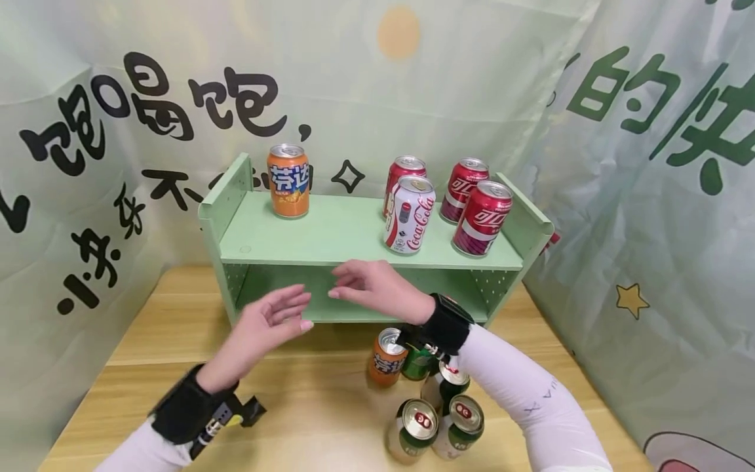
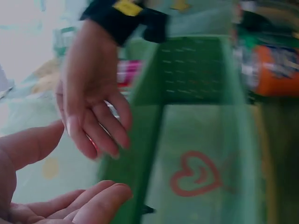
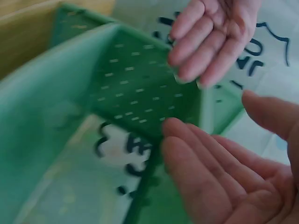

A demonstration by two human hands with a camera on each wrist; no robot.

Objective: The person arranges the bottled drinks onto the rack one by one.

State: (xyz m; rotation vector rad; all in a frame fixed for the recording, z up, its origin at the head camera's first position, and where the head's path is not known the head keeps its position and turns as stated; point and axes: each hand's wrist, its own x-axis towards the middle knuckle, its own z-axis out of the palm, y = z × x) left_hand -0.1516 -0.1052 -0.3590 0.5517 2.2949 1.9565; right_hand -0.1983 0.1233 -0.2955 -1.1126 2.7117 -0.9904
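Both hands are in front of the green two-tier shelf (image 1: 348,246) and hold nothing. My left hand (image 1: 265,331) is raised with loosely bent fingers, palm facing right. My right hand (image 1: 380,288) hovers at the front edge of the upper board, fingers pointing left towards the other hand. On the upper board, an orange soda can (image 1: 289,183) stands at the left. A white Coca-Cola can (image 1: 409,219) and several red cola cans (image 1: 482,219) stand on the right side. The right wrist view shows my right hand (image 3: 229,182) with relaxed fingers.
On the wooden table (image 1: 295,413) below my right forearm stand another orange soda can (image 1: 386,364), a green can (image 1: 417,365) and several white-and-green cans (image 1: 413,429). The forearm partly covers this group. Printed cloth (image 1: 342,85) hangs behind and beside the table.
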